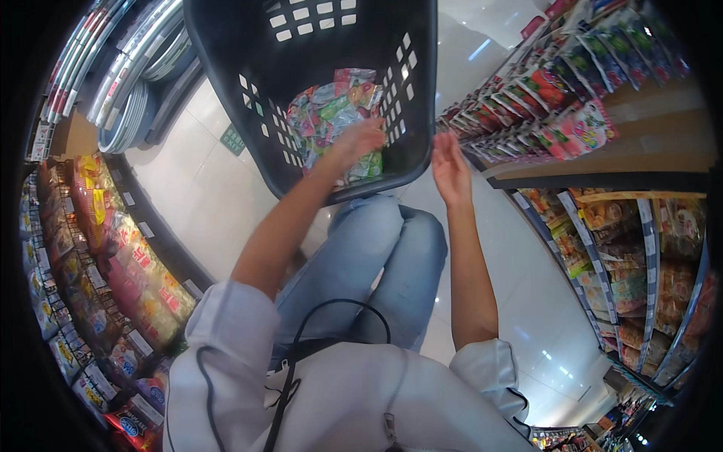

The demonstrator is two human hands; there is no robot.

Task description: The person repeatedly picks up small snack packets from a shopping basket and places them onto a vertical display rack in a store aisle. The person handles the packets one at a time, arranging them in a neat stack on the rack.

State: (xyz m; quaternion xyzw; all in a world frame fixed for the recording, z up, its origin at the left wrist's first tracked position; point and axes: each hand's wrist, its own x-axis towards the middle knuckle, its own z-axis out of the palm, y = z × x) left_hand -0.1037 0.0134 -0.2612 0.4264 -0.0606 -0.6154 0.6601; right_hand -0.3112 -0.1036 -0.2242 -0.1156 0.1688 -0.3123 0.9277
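A deep black plastic shopping basket (223, 65) with slotted sides stands in front of my knees. In its bottom lies a pile of small, shiny wrapped packets (325, 110) in green, red and clear film. My left hand (361, 138) reaches over the near rim into the basket, above the packets. It is blurred by motion, its fingers look extended, and no item shows in it. Just outside the basket's right rim is my right hand (452, 172), fingers straight and holding nothing. Whether it touches the rim is hard to tell.
Hanging pouches (542, 93) fill a rack at the upper right, close to the basket. Shelves of bagged snacks (615, 254) stand on the right, and more snack bags (141, 271) on the left. Stacked round trays (127, 121) sit at the upper left. The floor (186, 186) is glossy tile.
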